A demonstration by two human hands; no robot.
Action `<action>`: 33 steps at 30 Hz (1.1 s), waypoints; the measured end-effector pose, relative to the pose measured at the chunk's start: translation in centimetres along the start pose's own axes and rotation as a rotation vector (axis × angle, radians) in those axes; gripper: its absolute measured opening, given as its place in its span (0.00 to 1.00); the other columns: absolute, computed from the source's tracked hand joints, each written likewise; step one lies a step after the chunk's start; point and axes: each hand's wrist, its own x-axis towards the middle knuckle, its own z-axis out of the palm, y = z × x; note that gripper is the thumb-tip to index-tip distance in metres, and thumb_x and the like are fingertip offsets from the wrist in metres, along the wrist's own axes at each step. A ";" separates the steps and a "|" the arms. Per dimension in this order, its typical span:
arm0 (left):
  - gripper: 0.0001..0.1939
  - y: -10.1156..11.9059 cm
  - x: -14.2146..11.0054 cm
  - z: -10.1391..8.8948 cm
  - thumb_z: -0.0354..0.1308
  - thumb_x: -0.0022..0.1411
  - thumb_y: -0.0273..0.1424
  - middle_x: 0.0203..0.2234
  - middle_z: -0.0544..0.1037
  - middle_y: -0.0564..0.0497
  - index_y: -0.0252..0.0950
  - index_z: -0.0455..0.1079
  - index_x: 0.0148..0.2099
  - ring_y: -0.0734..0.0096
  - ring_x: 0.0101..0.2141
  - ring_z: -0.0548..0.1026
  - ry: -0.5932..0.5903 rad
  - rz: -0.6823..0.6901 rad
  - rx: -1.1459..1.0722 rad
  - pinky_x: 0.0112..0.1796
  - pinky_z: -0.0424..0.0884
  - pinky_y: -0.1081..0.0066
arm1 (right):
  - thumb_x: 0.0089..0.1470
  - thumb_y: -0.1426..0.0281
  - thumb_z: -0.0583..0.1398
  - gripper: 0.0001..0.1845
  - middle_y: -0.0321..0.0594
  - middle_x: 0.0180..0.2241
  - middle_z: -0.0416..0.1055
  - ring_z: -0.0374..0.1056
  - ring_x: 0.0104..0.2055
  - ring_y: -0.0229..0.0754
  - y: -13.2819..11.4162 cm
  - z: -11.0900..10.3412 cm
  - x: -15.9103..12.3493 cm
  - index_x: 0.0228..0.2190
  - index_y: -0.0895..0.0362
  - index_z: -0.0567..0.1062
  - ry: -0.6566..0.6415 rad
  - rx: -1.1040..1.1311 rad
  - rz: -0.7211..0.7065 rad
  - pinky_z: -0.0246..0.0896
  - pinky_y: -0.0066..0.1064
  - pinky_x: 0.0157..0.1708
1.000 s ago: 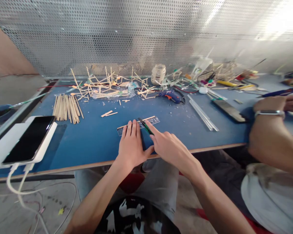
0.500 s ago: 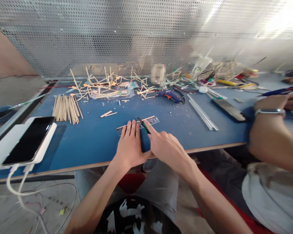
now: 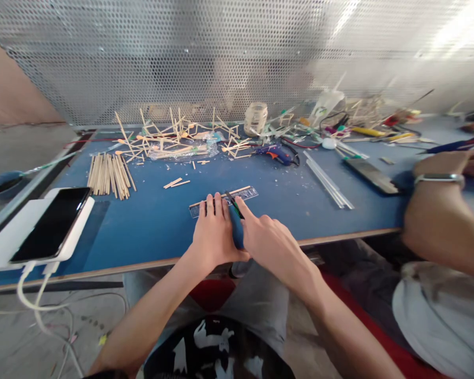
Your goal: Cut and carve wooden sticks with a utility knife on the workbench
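Ruler point(image 3: 250, 194), stick point(image 3: 240, 189) along it: centre of frame, on worktop point(image 3: 154, 226) | Left hand point(image 3: 214, 232): flat, clasping nothing, fingers across both, apparently to stop sliding | Right hand point(image 3: 265, 234): gripping knife point(image 3: 236, 209), index finger laid along it, presumably for control, blade at stick

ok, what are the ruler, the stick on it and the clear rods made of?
Ruler: probably clear, smooth plastic; blue tabletop shows through around white markings.
Stick: likely bare wood, matte and pale tan.
Rods: look like smooth plastic, translucent with pale highlights; glass isn't ruled out.
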 end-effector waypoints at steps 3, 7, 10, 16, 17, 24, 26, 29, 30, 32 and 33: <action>0.71 -0.2 0.0 0.1 0.57 0.41 0.66 0.70 0.48 0.25 0.16 0.47 0.72 0.32 0.70 0.46 0.024 0.011 -0.007 0.67 0.46 0.44 | 0.67 0.68 0.45 0.34 0.53 0.35 0.79 0.78 0.35 0.52 -0.2 0.2 0.7 0.71 0.56 0.45 0.010 -0.051 0.063 0.68 0.35 0.35; 0.72 -0.2 0.1 -0.1 0.59 0.39 0.65 0.70 0.49 0.24 0.16 0.48 0.71 0.31 0.69 0.49 0.017 0.011 0.009 0.67 0.47 0.45 | 0.67 0.67 0.45 0.34 0.53 0.35 0.79 0.78 0.34 0.50 -0.2 0.2 0.7 0.71 0.58 0.45 0.034 -0.049 0.042 0.67 0.32 0.33; 0.71 -0.1 0.1 -0.4 0.61 0.39 0.63 0.70 0.50 0.24 0.15 0.48 0.71 0.30 0.68 0.50 0.007 0.013 0.024 0.66 0.49 0.45 | 0.67 0.67 0.45 0.34 0.55 0.37 0.79 0.77 0.35 0.52 -0.3 0.0 0.4 0.71 0.59 0.45 0.016 -0.064 0.029 0.67 0.34 0.33; 0.69 0.0 0.2 -0.7 0.58 0.42 0.63 0.69 0.52 0.22 0.15 0.47 0.72 0.30 0.67 0.53 -0.011 0.032 0.069 0.65 0.50 0.45 | 0.64 0.72 0.47 0.37 0.56 0.36 0.79 0.78 0.37 0.52 -1.5 0.0 1.0 0.71 0.62 0.44 -0.005 -0.072 0.063 0.67 0.33 0.33; 0.68 0.0 0.2 -0.7 0.57 0.44 0.62 0.68 0.53 0.22 0.16 0.47 0.72 0.30 0.67 0.54 -0.008 0.034 0.076 0.65 0.51 0.45 | 0.63 0.73 0.47 0.38 0.56 0.35 0.79 0.78 0.37 0.52 -1.7 0.0 0.9 0.71 0.62 0.44 -0.007 -0.073 0.069 0.67 0.33 0.33; 0.64 -0.1 0.2 -0.7 0.57 0.46 0.60 0.69 0.53 0.22 0.15 0.48 0.71 0.30 0.67 0.53 -0.011 0.041 0.075 0.64 0.51 0.44 | 0.67 0.70 0.44 0.35 0.55 0.34 0.79 0.78 0.35 0.53 -1.4 0.6 -0.5 0.71 0.59 0.43 -0.005 -0.072 0.090 0.69 0.36 0.34; 0.66 -0.1 0.2 -0.6 0.58 0.45 0.60 0.68 0.53 0.22 0.15 0.48 0.71 0.29 0.67 0.52 -0.004 0.042 0.065 0.65 0.50 0.45 | 0.67 0.70 0.45 0.35 0.56 0.36 0.79 0.78 0.37 0.52 -1.4 0.6 0.0 0.71 0.60 0.42 -0.010 -0.062 0.094 0.69 0.35 0.36; 0.67 -0.1 0.3 -0.7 0.58 0.44 0.61 0.68 0.53 0.22 0.14 0.46 0.71 0.29 0.67 0.52 -0.015 0.042 0.067 0.65 0.50 0.44 | 0.67 0.71 0.45 0.35 0.55 0.37 0.79 0.78 0.38 0.51 -1.7 0.4 0.5 0.71 0.60 0.41 -0.017 -0.073 0.103 0.69 0.35 0.37; 0.67 -0.1 0.3 -0.8 0.58 0.44 0.61 0.68 0.52 0.22 0.14 0.46 0.71 0.30 0.67 0.52 -0.026 0.040 0.072 0.65 0.50 0.44 | 0.67 0.70 0.45 0.35 0.54 0.37 0.79 0.78 0.38 0.51 -1.8 0.4 0.4 0.71 0.60 0.40 -0.014 -0.087 0.107 0.69 0.35 0.36; 0.66 0.0 0.4 -0.9 0.58 0.45 0.60 0.69 0.51 0.22 0.15 0.45 0.72 0.30 0.67 0.52 -0.054 0.037 0.081 0.65 0.50 0.44 | 0.68 0.70 0.44 0.35 0.52 0.35 0.79 0.78 0.37 0.51 -2.0 0.2 -0.1 0.72 0.59 0.40 -0.022 -0.123 0.117 0.69 0.34 0.35; 0.66 0.0 0.4 -1.0 0.58 0.46 0.59 0.69 0.51 0.22 0.15 0.45 0.72 0.31 0.68 0.51 -0.066 0.037 0.086 0.65 0.50 0.45 | 0.68 0.70 0.44 0.34 0.51 0.35 0.78 0.78 0.36 0.50 -2.1 0.1 -0.4 0.72 0.58 0.40 -0.037 -0.141 0.120 0.68 0.33 0.34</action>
